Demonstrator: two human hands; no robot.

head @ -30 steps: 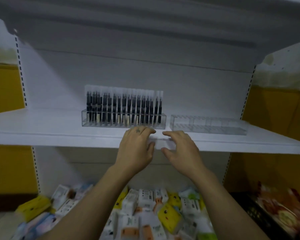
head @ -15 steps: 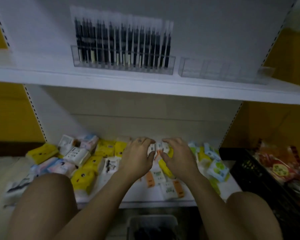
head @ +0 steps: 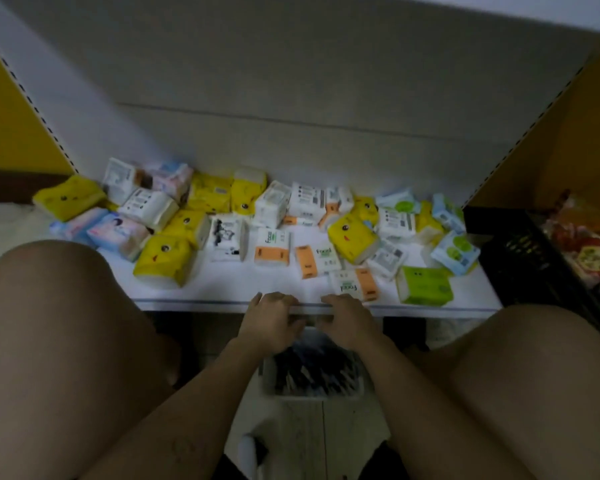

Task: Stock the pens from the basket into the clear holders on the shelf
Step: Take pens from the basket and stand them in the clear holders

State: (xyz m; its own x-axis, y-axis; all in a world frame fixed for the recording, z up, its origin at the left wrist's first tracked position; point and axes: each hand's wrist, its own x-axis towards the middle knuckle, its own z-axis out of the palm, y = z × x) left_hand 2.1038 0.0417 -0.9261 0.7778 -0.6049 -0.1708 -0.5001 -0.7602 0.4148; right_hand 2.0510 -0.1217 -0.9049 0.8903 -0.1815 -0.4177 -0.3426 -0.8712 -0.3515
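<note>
A pale basket [head: 312,393] of dark pens [head: 312,370] sits on the floor between my knees, below the lower shelf's front edge. My left hand [head: 271,323] and my right hand [head: 347,323] hover side by side just above the basket's far rim, fingers loosely bent, nothing visibly held. The fingertips overlap the shelf's front edge in the view. The clear holders on the upper shelf are out of view.
The lower white shelf [head: 222,289] carries several tissue packs in yellow, white, orange and green. A black crate [head: 523,258] with snack bags stands at the right. My bare knees flank the basket on both sides.
My view has swung down from the upper shelf with the pen holders to the floor. Both hands have come down from the shelf edge to just above the basket.
</note>
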